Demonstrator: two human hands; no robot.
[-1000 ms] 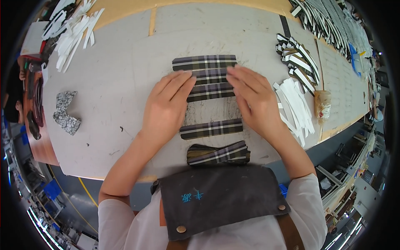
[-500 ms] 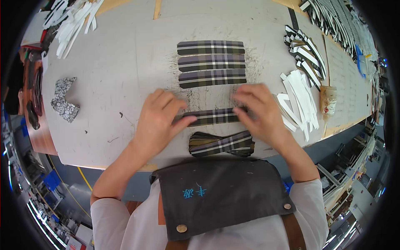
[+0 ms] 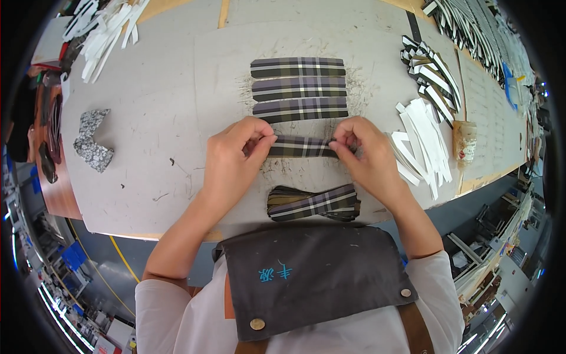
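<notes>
A plaid fabric strip stretches between my hands, just below a column of three like it. My left hand pinches its left end between thumb and fingers, and my right hand pinches its right end. The upper plaid strip, the middle plaid strip and the lower plaid strip lie flat and parallel, one under another. Nearer my body rests a crossed bundle of plaid strips. The fingertips partly cover both ends of the held strip.
White strips lie right of my right hand, beside a brownish container. Black-and-white strips sit farther back. A floral fabric piece is at the left, with more white strips behind it. Loose threads litter the grey tabletop.
Both hands have moved the plaid strip away from my body, closer to the three laid strips. My fingers, looser before, now pinch its ends.
</notes>
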